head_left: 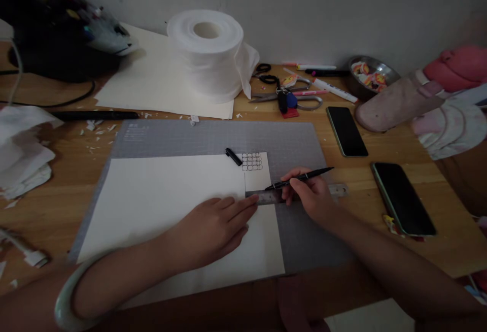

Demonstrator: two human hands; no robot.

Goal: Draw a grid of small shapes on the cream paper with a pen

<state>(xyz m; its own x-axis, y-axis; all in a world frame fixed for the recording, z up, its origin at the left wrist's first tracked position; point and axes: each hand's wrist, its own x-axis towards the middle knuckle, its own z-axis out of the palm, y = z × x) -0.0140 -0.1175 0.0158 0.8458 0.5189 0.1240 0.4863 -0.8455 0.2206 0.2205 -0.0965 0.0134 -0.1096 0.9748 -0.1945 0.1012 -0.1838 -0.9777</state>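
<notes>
A white sheet of paper point(160, 195) lies on a grey cutting mat point(289, 141). Near its upper right corner is a small drawn grid of rounded shapes point(252, 161), with a black pen cap point(233, 157) beside it. A metal ruler point(269, 197) crosses the sheet's right part. My left hand point(216, 228) rests on the paper, fingers extended, fingertips pressing the ruler's left end. In my right hand point(310, 192) is a black pen point(315, 173), its tip at the ruler's upper edge near the paper's right side.
A tissue roll point(209, 58) stands behind the mat. Scissors point(266, 97), keys, markers and a metal bowl point(373, 75) are at the back. Two phones point(347, 131) and a pink-topped bottle point(403, 98) lie right. Crumpled tissue point(23, 149) and a white cable point(34, 257) are left.
</notes>
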